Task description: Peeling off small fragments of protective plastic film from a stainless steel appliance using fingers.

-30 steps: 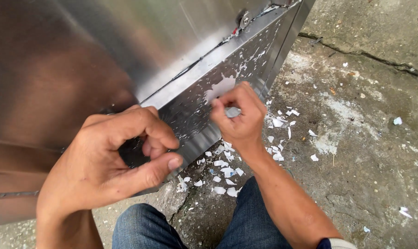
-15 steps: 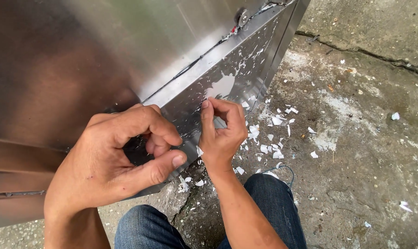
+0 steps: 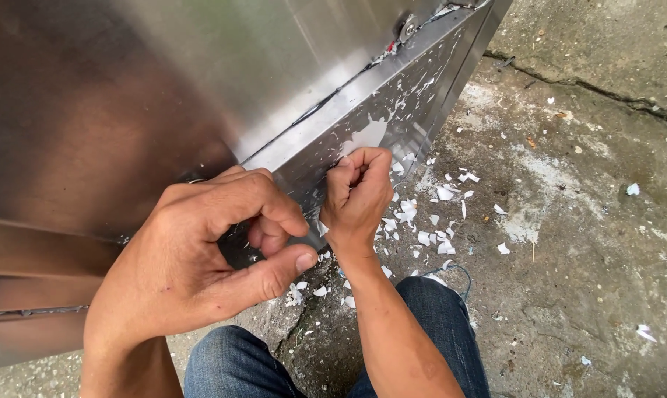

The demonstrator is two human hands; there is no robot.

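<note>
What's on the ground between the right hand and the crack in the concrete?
In the head view, small white film scraps lie scattered on the concrete floor between the right hand and the crack; otherwise only stained, dusty concrete.

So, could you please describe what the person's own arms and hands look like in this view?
Both the left hand and the right hand are bare: no gloves and no watch show. Both forearms are uncovered too, with no sleeve in view. Below them, the knees are in dark blue jeans.
</note>
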